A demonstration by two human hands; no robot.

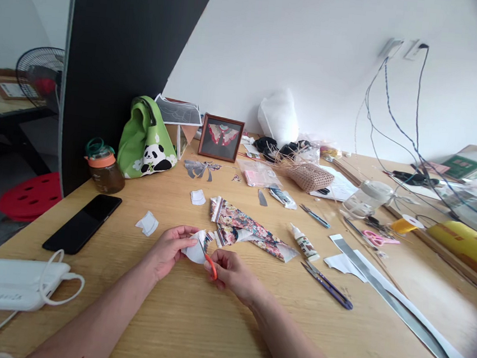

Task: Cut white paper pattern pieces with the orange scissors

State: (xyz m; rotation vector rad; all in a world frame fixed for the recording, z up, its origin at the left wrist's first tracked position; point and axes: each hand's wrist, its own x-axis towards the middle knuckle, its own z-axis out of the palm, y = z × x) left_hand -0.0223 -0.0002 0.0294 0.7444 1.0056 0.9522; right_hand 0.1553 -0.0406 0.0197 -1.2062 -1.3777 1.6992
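Note:
My left hand pinches a small piece of fabric, its pale back facing up and a patterned strip along its upper edge. My right hand is closed round the orange handles of scissors. Their blades lie against the fabric piece at its right side. Just beyond my hands rests a larger folded floral cloth. Two small white cut pieces lie on the table, one a notched piece left of my left hand, the other a squarish piece farther back.
On the right lie a glue bottle, purple thread snips, and a long metal ruler. A black phone, a white power strip and a drink bottle stand left. Behind are a green panda bag and a framed piece.

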